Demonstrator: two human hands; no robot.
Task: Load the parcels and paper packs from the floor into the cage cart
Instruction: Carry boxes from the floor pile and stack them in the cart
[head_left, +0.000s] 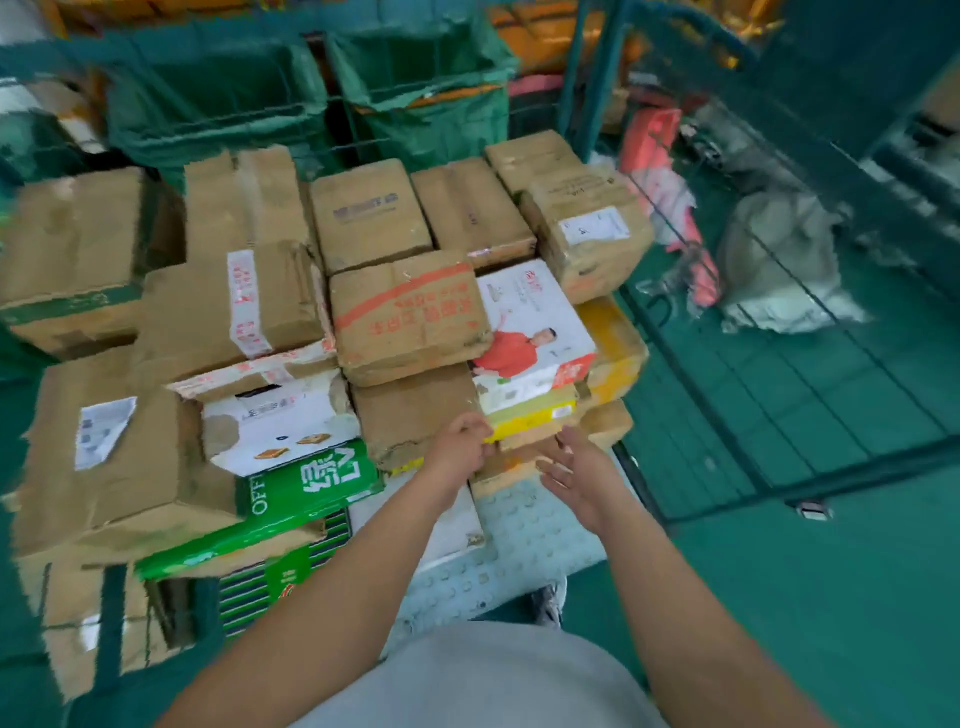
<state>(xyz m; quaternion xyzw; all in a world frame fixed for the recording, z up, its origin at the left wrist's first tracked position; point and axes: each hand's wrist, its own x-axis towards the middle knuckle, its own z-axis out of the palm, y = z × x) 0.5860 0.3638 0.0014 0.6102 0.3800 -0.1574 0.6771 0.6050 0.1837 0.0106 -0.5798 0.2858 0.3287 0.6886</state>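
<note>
Reaching over the pale studded cart deck (524, 540), both bare arms extended toward the stacked parcels. Left hand (460, 441) curled, fingertips at the front edge of a flat yellow pack (535, 415) beneath the white printed carton (530, 332); whether gripping or only touching, cannot tell. Right hand (582, 473) spread, fingers straight and apart, hovering just before a brown cardboard parcel (608, 423), holding nothing. Green paper pack (311, 488) lying to the left, wedged among battered brown boxes. Green wire cage wall (779, 395) standing to the right.
</note>
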